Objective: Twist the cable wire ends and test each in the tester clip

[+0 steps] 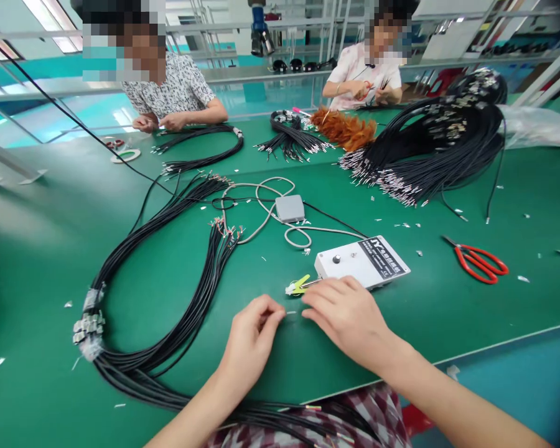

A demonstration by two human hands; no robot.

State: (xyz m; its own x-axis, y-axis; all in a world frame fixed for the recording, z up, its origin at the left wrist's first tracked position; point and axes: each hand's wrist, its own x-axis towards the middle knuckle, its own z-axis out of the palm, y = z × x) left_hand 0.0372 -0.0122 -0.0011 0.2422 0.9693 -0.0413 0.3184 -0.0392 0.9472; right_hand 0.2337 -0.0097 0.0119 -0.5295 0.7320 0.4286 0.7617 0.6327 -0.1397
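Observation:
My left hand [256,333] is closed in a pinch, and a thin pale strip [291,313] sticks out from its fingertips; too little shows to tell what it is. Just right of the strip, my right hand [343,311] hovers with thumb and fingers apart, nothing visible between them. Behind it sits a white box [340,264] with a knob and a black label. A yellow-green piece [299,285] projects from the box's front left, close to my right fingertips. A bundle of black cables [177,342] curves around on the left and runs under my left forearm.
Red-handled scissors [483,262] lie at right. A grey pedal-like block [290,208] with a looped grey cord rests mid-table. Two people work across the table, beside a cable bundle [238,146], orange-brown cords [343,127] and a large black cable heap [429,143]. White scraps are scattered about.

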